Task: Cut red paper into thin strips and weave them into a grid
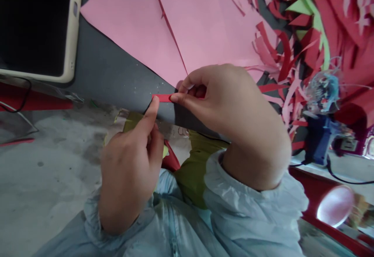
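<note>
A short red paper strip lies near the front edge of the dark tabletop. My left hand holds the strip's left end down with the tip of its stretched index finger; the thumb is lower and apart, and the other fingers are curled. Thumb and forefinger of my right hand pinch the strip toward its right end. Part of that end is hidden by the right hand. Just beyond the hands lie large pink paper sheets.
A tablet in a pale case rests at the upper left. Cut red and pink strips and a light green paper piece crowd the right. Clear crumpled plastic and a dark blue device with a cable lie nearby.
</note>
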Motion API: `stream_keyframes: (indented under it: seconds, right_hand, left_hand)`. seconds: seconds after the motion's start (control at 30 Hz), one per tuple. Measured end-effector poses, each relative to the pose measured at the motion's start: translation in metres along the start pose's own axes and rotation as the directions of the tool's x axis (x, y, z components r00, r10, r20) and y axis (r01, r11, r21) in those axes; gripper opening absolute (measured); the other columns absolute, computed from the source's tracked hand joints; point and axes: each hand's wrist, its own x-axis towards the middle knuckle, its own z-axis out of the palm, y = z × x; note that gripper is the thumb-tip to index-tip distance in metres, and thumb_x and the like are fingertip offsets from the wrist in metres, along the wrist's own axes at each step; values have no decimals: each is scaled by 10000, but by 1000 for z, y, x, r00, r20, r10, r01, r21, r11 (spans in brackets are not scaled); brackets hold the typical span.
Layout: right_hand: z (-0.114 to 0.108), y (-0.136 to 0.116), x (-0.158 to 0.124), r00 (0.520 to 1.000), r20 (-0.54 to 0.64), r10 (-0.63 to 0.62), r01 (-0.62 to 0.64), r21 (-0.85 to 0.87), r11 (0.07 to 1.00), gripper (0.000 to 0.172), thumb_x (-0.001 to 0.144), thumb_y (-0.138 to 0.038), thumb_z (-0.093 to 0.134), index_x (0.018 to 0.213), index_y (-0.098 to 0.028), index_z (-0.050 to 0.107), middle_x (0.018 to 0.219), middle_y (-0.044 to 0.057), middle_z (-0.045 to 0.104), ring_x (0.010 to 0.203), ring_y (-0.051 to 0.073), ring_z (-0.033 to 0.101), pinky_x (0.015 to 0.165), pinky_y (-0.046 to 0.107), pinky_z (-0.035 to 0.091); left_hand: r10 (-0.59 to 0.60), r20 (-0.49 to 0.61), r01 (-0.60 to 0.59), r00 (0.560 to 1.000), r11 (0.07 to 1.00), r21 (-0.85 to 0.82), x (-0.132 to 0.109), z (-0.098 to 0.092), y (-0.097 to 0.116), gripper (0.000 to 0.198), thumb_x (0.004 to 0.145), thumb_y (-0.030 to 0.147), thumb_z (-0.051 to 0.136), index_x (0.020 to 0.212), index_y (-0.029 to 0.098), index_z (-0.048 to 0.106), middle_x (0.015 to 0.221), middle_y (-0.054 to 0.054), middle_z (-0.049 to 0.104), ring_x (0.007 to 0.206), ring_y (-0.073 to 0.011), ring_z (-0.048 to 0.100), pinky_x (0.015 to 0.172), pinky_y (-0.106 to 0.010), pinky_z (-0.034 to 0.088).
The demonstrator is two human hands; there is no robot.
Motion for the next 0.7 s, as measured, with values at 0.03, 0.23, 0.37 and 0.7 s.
stream_keyframes:
  seconds: [0.03, 0.23, 0.37, 0.7]
  right_hand:
    - [0, 0, 0, 1000, 2, 3, -3, 2, 1000, 110, 869, -275, 647, 798, -221, 712, 805, 77, 743, 815, 275, 679, 720, 387, 448]
    - [-1, -2, -1, 1000, -2, 6, -6, -23, 1000, 133, 879, -250, 615, 792, -233, 715, 831, 69, 752, 772, 253, 662, 704, 385, 445]
    - [-1, -3, 0, 1000, 9, -1, 2, -72, 997, 152, 885, -235, 578, 829, -229, 719, 886, 69, 759, 787, 254, 656, 687, 384, 433]
    - [3, 1, 1, 999, -7, -45, 44, -117, 992, 174, 908, -297, 583, 869, -212, 730, 875, 65, 755, 757, 233, 656, 636, 354, 405]
  left_hand:
    - [-9, 10, 9, 1000, 1000, 5, 0, 0, 0, 471, 914, 193, 501, 1378, 204, 581, 539, 57, 587, 441, -116, 469, 514, -277, 329]
    - [-26, 20, 26, 999, 1000, -1, -1, 0, 1, 488, 912, 187, 491, 1391, 235, 566, 568, 45, 596, 469, -123, 498, 522, -276, 317]
    - [-9, -6, 9, 1000, 1000, 19, -2, 2, -1, 475, 914, 195, 494, 1380, 241, 575, 563, 51, 581, 472, -121, 490, 525, -270, 306]
    - [82, -52, -82, 995, 997, -13, -2, 12, 4, 484, 900, 175, 511, 1371, 262, 579, 596, 55, 571, 513, -118, 508, 537, -265, 350]
